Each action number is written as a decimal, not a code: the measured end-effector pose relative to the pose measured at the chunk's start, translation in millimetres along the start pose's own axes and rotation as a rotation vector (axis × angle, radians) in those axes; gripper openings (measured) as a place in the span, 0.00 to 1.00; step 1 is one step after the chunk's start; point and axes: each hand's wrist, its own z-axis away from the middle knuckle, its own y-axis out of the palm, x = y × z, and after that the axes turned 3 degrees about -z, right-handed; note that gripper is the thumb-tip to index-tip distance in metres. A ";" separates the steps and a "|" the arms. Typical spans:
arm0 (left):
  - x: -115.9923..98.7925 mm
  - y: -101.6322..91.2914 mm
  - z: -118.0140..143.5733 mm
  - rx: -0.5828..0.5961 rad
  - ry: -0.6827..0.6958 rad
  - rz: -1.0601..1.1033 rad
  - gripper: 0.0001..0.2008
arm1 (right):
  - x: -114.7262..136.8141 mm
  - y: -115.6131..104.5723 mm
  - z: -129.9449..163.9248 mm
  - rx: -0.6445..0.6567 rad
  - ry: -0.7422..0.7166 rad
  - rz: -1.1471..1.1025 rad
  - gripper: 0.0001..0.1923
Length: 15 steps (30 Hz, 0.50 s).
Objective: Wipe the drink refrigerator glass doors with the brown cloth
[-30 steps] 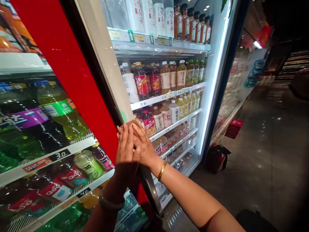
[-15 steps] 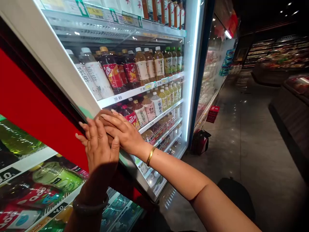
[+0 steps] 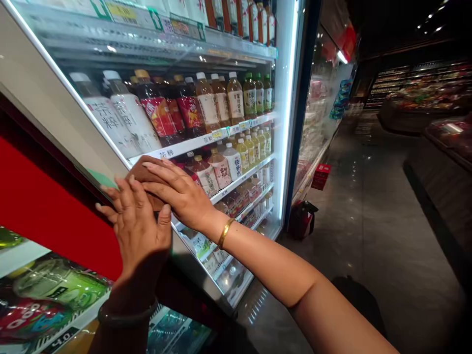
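Observation:
My right hand (image 3: 180, 194) lies with its fingers laid over a brown cloth (image 3: 145, 169), pressing it to the pale frame (image 3: 72, 120) of a glass cooler door. Most of the cloth is hidden beneath that hand. Beside it, my left hand (image 3: 138, 221) is open, fingers stretched up along the dark edge of the same frame, thumb pointing up near the right hand. Whether its fingertips touch the cloth, I cannot tell. A pale green patch (image 3: 99, 176) shows on the frame near the left fingertips. Behind the glass stand rows of bottled drinks (image 3: 208, 103).
At lower left, a red panel (image 3: 44, 191) sits above shelves with drink bottles (image 3: 61, 285). A dark red bag (image 3: 301, 219) stands on the floor past the cooler, near a red box (image 3: 320, 176). Shiny floor (image 3: 363, 211) runs along the right, beside dark display counters (image 3: 438, 182).
Both hands and the cloth sit further left in view. The door frame and bottles have also shifted left. The right hand stays over the cloth.

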 end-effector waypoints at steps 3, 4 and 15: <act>1.9 6.6 -6.6 -0.005 -0.032 -0.018 0.40 | -7.6 -3.4 -0.8 -0.053 0.021 0.028 0.19; 3.7 9.9 -7.9 -0.020 -0.034 -0.022 0.40 | -8.2 -0.9 3.3 -0.067 0.029 0.023 0.18; 25.8 34.5 -11.4 -0.334 0.139 -0.007 0.36 | -7.0 14.3 -9.0 -0.194 -0.118 -0.023 0.15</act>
